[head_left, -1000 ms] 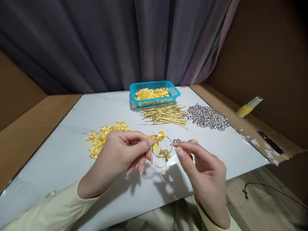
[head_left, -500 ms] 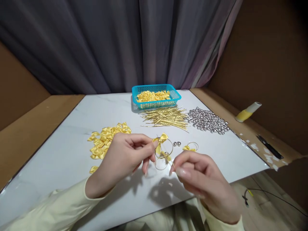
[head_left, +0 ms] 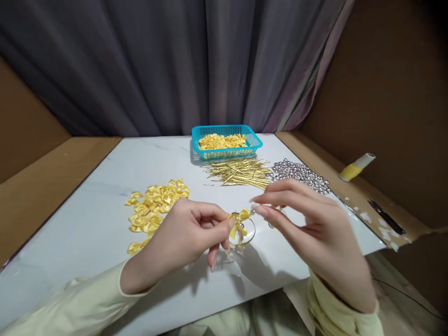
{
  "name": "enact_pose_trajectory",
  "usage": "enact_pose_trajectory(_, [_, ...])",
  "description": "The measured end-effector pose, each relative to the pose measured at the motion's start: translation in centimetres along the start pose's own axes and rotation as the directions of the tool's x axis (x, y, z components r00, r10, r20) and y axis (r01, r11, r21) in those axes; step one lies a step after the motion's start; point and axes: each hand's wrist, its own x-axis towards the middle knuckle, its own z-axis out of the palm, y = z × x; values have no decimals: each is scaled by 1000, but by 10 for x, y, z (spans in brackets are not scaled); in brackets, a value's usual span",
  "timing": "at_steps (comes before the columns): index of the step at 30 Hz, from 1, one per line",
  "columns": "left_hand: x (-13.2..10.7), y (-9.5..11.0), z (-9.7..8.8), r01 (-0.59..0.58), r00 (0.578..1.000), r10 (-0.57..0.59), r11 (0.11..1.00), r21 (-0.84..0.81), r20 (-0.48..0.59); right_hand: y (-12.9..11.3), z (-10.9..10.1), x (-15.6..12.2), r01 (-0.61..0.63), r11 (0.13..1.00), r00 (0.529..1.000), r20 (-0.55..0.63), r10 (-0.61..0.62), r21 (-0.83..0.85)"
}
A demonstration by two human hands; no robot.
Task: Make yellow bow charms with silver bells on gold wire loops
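My left hand [head_left: 196, 231] pinches a yellow satin bow [head_left: 240, 219] between thumb and forefinger. A thin gold wire loop [head_left: 254, 233] hangs with the bow, along with a small silver bead [head_left: 241, 225]. To the right, my right hand [head_left: 308, 228] is stretched out over the table, thumb and fingertips slightly apart. By its thumb tip lies a loose silver bead [head_left: 252, 212]. Another wire loop [head_left: 284, 212] is mostly covered by this hand.
Yellow bows [head_left: 157, 200] lie in a pile at left. Behind stand a blue basket [head_left: 227, 127] of yellow pieces, gold wires [head_left: 236, 171] and a heap of silver beads [head_left: 301, 173]. A yellow-and-white tube [head_left: 357, 167] and a black-handled tool [head_left: 387, 217] lie along the right edge.
My right hand has let go of the wire by the left hand's bow, moved up and opened out over the loose beads. My left hand keeps its pinch, slightly lower.
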Motion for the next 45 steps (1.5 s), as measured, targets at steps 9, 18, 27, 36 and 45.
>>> enact_pose_trajectory(9, [1, -2, 1, -44, 998, 45, 998, -36, 42, 14, 26, 0, -201, 963, 971, 164, 172, 181])
enact_pose_trajectory(18, [5, 3, -4, 105, 978, -98, 994, -27, 185, 13, 30, -7, -118, 990, 943, 322, 88, 76])
enact_pose_trajectory(27, [13, -1, -9, 202, 908, -122, 965, -165, 400, 24, 26, 0, -259, 940, 833, 545, 101, 223])
enact_pose_trajectory(36, [12, -2, -11, 228, 901, -130, 954, -194, 415, 29, 37, -3, -337, 823, 870, 485, 86, 458])
enact_pose_trajectory(45, [11, 0, -8, 216, 918, -146, 964, -157, 367, 34, 40, 2, -337, 814, 899, 419, 128, 474])
